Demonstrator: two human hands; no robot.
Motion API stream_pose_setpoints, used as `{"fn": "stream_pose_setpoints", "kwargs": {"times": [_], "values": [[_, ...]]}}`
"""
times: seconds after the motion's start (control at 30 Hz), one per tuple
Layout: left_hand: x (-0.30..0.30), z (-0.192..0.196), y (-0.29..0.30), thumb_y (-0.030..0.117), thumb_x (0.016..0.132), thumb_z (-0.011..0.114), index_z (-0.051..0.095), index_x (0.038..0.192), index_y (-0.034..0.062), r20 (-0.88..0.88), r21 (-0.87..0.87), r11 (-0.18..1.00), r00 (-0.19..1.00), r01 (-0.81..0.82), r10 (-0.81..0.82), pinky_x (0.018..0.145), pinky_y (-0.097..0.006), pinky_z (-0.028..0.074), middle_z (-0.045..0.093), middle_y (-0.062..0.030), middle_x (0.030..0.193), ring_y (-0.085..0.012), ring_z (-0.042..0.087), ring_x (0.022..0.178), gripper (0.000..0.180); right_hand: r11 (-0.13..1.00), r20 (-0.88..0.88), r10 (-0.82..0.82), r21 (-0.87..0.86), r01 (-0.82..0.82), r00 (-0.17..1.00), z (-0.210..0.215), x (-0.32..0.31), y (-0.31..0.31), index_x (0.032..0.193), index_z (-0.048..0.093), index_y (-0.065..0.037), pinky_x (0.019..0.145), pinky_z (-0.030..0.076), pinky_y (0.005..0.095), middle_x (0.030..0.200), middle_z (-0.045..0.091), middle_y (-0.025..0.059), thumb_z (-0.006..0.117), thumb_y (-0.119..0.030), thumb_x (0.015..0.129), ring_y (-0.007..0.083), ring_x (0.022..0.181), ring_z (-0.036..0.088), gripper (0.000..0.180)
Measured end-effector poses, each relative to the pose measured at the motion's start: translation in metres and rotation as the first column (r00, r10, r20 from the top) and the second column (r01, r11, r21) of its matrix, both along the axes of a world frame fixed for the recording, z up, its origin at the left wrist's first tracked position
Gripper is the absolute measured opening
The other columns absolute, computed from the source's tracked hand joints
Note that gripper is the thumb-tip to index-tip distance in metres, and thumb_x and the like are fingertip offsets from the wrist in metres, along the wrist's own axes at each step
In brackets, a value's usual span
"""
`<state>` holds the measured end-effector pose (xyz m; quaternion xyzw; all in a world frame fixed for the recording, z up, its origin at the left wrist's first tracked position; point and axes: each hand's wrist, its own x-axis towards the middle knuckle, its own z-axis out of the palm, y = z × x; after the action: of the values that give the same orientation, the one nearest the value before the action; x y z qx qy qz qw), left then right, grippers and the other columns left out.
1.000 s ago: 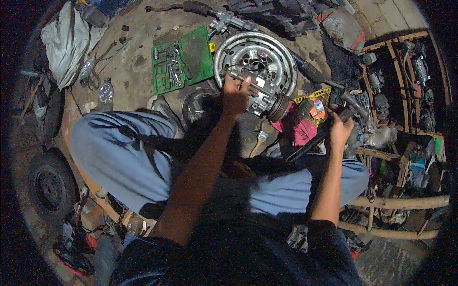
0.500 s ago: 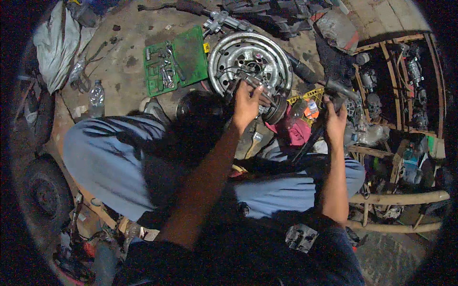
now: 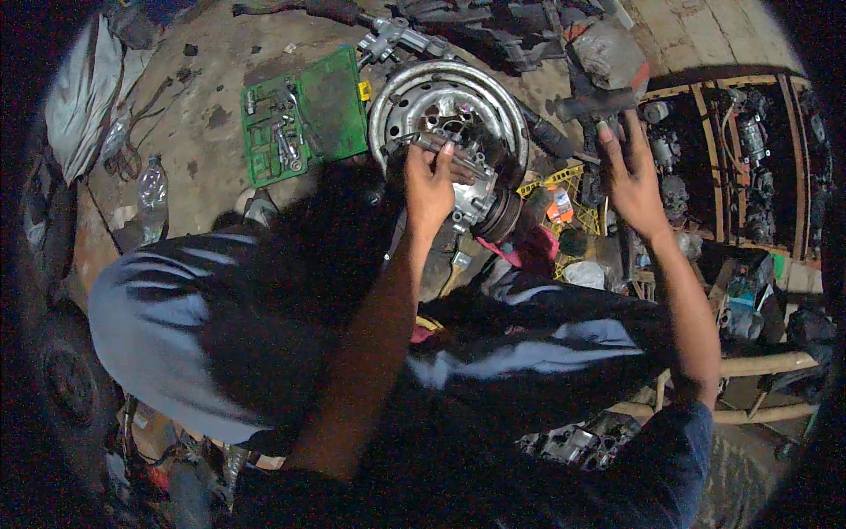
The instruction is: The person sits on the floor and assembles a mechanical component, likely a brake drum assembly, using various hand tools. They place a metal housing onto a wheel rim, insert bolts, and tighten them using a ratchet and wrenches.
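My left hand (image 3: pixel 429 189) is closed on the upper side of a metal machine part with a ribbed pulley (image 3: pixel 500 218), which resembles a compressor. Whether its fingers also pinch a separate slim piece, I cannot tell. The part rests on a silver steel wheel rim (image 3: pixel 388 113) lying flat on the ground. To the right, my right hand (image 3: pixel 634 189) grips a hammer (image 3: pixel 596 106), raised with its dark head beyond the fingers. Its handle runs down past my palm.
A green socket case (image 3: pixel 337 119) lies open at left of the rim, near a plastic bottle (image 3: pixel 152 189). A brush (image 3: pixel 456 271), a pink cloth (image 3: pixel 534 253) and a yellow crate (image 3: pixel 575 187) sit close by. Wooden shelving (image 3: pixel 718 163) with metal parts stands right.
My right hand has lifted the hammer up and outward to the right. My left hand has stayed on the machine part, whose pulley now shows more. The view has shifted slightly.
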<state>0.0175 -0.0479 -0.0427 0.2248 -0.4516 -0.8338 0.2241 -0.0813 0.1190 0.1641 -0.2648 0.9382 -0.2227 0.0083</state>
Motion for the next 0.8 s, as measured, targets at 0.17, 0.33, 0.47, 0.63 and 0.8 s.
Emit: {"fn": "stream_pose_setpoints", "kwargs": {"times": [0.17, 0.33, 0.47, 0.63, 0.8], "values": [[-0.011, -0.005, 0.008, 0.008, 0.101, 0.052, 0.047, 0.108, -0.0007, 0.051, -0.050, 0.999, 0.999, -0.009, 0.011, 0.056, -0.031, 0.056, 0.066, -0.0132, 0.084, -0.0193, 0.067, 0.063, 0.012, 0.998, -0.010, 0.055, 0.023, -0.055, 0.998, -0.002, -0.030, 0.006, 0.137, 0.042, 0.012, 0.104, 0.042, 0.0378, 0.128, 0.058, 0.0310, 0.056, -0.029, 0.101, 0.0328, 0.124, 0.057, 0.056], [-0.019, -0.042, -0.001, 0.016, 0.101, 0.051, 0.053, 0.108, -0.0026, 0.098, -0.052, 0.998, 0.994, -0.045, 0.050, 0.055, -0.034, 0.058, 0.067, -0.0135, 0.083, -0.0226, 0.068, 0.063, 0.020, 0.998, 0.081, -0.067, 0.022, 0.066, 0.994, -0.007, -0.044, -0.001, 0.143, 0.039, 0.009, 0.111, 0.034, 0.0373, 0.140, 0.051, 0.0285, 0.055, -0.039, 0.100, 0.0328, 0.134, 0.047, 0.066], [-0.026, -0.032, -0.007, 0.019, 0.101, 0.051, 0.057, 0.105, -0.0029, 0.137, 0.041, 0.999, 0.991, 0.002, -0.008, 0.055, -0.036, 0.058, 0.065, -0.0129, 0.079, -0.0245, 0.068, 0.064, 0.023, 0.988, 0.147, -0.152, 0.045, 0.147, 0.977, -0.019, -0.059, -0.002, 0.144, 0.038, 0.008, 0.114, 0.032, 0.0367, 0.145, 0.046, 0.0276, 0.055, -0.041, 0.100, 0.0315, 0.138, 0.043, 0.068], [-0.034, -0.026, -0.014, 0.020, 0.099, 0.056, 0.058, 0.103, -0.0020, 0.214, -0.290, 0.949, 0.975, 0.127, -0.065, 0.060, -0.038, 0.055, 0.066, -0.0145, 0.081, -0.0273, 0.068, 0.069, 0.023, 0.993, 0.228, -0.121, 0.032, 0.117, 0.966, -0.038, -0.078, 0.009, 0.144, 0.040, 0.007, 0.114, 0.031, 0.0369, 0.144, 0.047, 0.0277, 0.056, -0.039, 0.100, 0.0315, 0.138, 0.043, 0.065], [-0.049, -0.017, -0.015, 0.022, 0.096, 0.060, 0.060, 0.102, -0.0010, 0.265, -0.534, 0.817, 0.961, 0.218, -0.084, 0.065, -0.040, 0.053, 0.067, -0.0160, 0.082, -0.0302, 0.068, 0.074, 0.023, 0.992, 0.331, -0.122, 0.082, 0.100, 0.936, -0.052, -0.085, 0.016, 0.144, 0.039, 0.006, 0.114, 0.030, 0.0358, 0.145, 0.046, 0.0255, 0.057, -0.037, 0.100, 0.0294, 0.138, 0.042, 0.065]]}}
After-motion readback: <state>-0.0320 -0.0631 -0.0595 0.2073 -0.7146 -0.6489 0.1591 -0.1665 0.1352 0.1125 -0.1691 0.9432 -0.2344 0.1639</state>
